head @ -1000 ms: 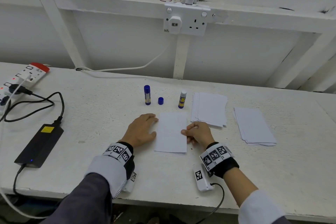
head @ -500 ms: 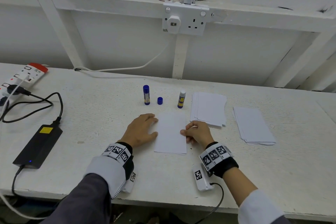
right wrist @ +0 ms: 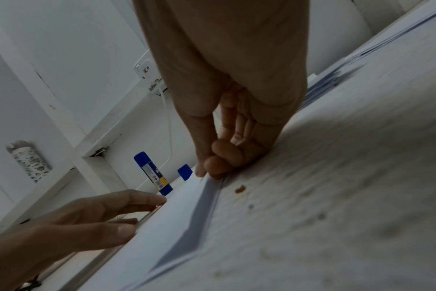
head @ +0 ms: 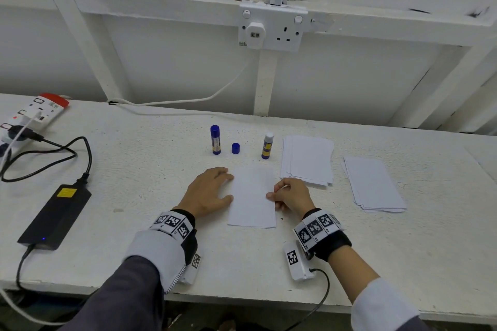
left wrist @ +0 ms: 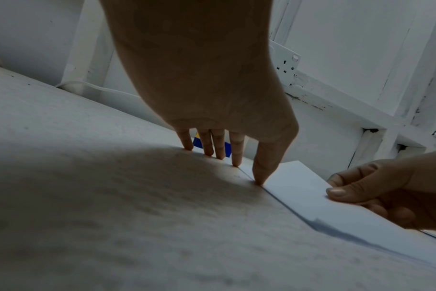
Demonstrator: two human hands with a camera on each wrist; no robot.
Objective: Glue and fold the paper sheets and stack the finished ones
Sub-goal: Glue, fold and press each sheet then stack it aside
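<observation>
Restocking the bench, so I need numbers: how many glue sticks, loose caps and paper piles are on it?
Blue-and-yellow glue sticks: 2 (capped, uncapped)
Loose blue plastic cap: 1
White paper piles: 2 (near, far right)
Folded white sheet: 1
Total: 6

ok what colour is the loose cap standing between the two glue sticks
Blue; the loose cap shows best in the head view.

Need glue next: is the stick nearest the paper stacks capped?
Uncapped: that glue stick shows a bare white top, and a loose blue cap stands beside it.

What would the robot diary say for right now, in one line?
step: folding | folded sheet flat on table | left hand steadies left edge | right hand pinches right edge | glue stick uncapped
</observation>
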